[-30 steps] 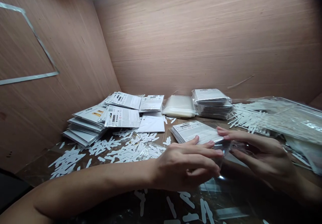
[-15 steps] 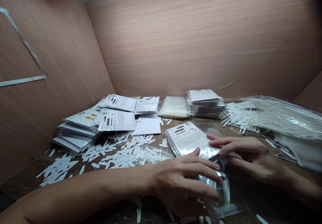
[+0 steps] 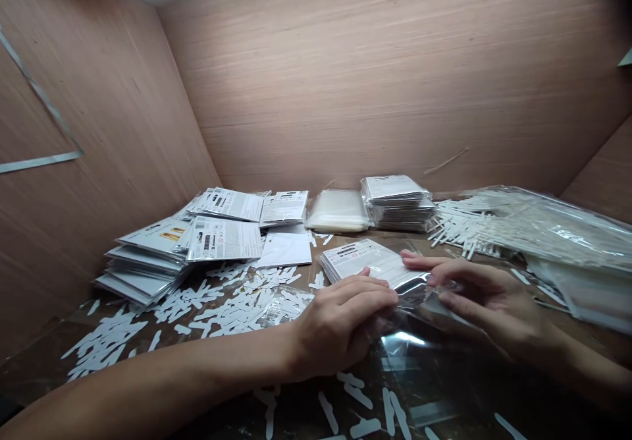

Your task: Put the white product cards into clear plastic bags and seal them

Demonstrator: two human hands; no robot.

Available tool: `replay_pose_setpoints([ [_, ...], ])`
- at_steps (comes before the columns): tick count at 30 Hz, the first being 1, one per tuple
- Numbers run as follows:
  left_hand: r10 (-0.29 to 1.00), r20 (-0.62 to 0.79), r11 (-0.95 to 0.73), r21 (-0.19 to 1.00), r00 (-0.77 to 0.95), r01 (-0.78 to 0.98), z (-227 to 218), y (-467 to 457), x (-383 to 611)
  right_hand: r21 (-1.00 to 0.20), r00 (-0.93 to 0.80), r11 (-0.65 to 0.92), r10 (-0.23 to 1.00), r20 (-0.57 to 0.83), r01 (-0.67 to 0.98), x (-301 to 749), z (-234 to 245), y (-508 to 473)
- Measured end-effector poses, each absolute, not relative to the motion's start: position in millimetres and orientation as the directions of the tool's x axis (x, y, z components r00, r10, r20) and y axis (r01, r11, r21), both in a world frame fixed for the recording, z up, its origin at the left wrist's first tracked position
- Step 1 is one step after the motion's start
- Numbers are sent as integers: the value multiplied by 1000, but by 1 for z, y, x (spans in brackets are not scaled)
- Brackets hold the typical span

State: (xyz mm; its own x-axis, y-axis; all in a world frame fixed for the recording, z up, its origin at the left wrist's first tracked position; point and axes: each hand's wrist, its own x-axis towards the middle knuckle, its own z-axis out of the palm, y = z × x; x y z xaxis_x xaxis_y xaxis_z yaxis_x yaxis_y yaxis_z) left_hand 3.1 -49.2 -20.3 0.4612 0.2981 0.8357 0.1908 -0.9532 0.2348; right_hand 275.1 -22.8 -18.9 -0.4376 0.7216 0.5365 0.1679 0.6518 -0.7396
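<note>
The left hand (image 3: 340,321) curls its fingers closed over a thin clear plastic sleeve (image 3: 419,298) on the bench (image 3: 301,420) (just before a stack of white printed packets (image 3: 358,259)). The right hand (image 3: 486,295) presses it with fingers stretched. The slick film could slip or crease, I judge.

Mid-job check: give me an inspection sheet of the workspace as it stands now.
Surface: brown table under glossy clear film.
Job's things: clear sleeve at the near edge of the card stack.
Clutter: white strips scattered; packet stacks left; clear bag pile and wrapped stack behind; white sticks right.
Grippers: left hand and right hand both grip the clear sleeve.
Cables: nothing seen.
Surroundings: wood-grain walls; tape strip on the left wall.
</note>
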Motion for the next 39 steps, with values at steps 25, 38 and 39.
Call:
replay_pose_setpoints([
  [25, 817, 528, -575, 782, 234, 241, -9, -59, -3, -855, -306, 501, 841, 446, 131, 280, -19, -18],
  [38, 479, 687, -870, 455, 546, 192, -22, -57, -11, -730, -520, 672, 670, 530, 124, 276, -7, -30],
  [39, 460, 697, -881, 436, 550, 183, -21, -56, -10, -789, -545, 608, 695, 470, 94, 278, -7, -28],
])
